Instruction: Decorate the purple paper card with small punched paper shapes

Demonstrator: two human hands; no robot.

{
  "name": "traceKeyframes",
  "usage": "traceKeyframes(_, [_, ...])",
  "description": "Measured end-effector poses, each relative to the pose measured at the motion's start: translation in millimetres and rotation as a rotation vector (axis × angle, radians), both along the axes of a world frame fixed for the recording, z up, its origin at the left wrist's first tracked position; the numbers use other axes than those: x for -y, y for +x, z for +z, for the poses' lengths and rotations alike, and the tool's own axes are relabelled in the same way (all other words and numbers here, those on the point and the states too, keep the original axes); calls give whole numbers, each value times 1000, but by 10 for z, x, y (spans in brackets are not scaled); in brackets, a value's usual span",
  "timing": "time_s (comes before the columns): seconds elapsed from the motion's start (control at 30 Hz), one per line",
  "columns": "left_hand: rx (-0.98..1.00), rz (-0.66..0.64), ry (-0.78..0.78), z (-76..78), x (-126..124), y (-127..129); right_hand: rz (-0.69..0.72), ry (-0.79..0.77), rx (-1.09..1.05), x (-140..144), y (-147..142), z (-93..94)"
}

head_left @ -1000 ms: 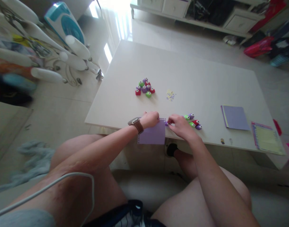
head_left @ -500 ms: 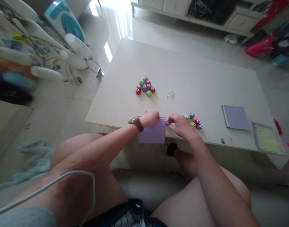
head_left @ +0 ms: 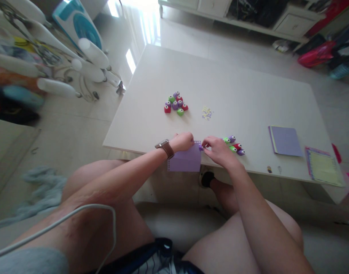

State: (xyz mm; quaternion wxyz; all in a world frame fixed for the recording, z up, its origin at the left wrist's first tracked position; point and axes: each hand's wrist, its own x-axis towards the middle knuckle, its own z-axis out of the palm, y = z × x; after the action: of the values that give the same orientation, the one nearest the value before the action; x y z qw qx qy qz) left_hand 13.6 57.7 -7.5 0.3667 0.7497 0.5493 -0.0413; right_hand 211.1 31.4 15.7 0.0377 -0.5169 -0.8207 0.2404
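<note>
A purple sheet of paper (head_left: 186,163) lies over the table's near edge, with small punched holes along its left and top sides. My left hand (head_left: 184,142), wearing a watch, is closed on the sheet's upper part; its fingertips are hidden. Between the fingers of my right hand (head_left: 217,150) is a small purple craft punch (head_left: 201,147), set at the sheet's right edge near the top corner. Just right of that hand stand several green, red and purple craft punches (head_left: 237,146). Part of that group is hidden behind the hand.
Farther back on the white table (head_left: 234,95) are another group of craft punches (head_left: 175,104) and a pile of paper bits (head_left: 207,113). To the right lie a purple paper stack (head_left: 286,141), a yellow sheet with a punched border (head_left: 324,166) and two small items near the edge.
The purple craft punch has shifted slightly left, onto the right edge of the sheet. Both hands have stayed in nearly the same place.
</note>
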Motion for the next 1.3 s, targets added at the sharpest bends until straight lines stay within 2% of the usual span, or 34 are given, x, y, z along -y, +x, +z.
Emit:
traceKeyframes(0.47, [58,-1,119,-88,78,35,2,7,74,48,-92,32])
traceKeyframes(0.57, [74,10,145,-54,101,40,6,1,63,50,-101,22])
traceKeyframes(0.7, [65,7,307,50,146,21,-4,-12,52,44,-106,18])
traceKeyframes(0.8, [12,-9,247,131,185,6,-35,-35,0,26,-90,31])
traceKeyframes(0.93, [-76,-3,109,158,218,15,-234,-132,-43,-18,-25,35])
traceKeyframes(1.03, [-75,-19,59,129,211,27,-385,-329,-70,-35,31,-14])
traceKeyframes(1.13, [-78,-36,21,108,194,28,-432,-517,-168,-32,58,-93])
traceKeyframes(1.3, [-98,-61,59,105,203,21,-471,-561,-255,-36,33,-170])
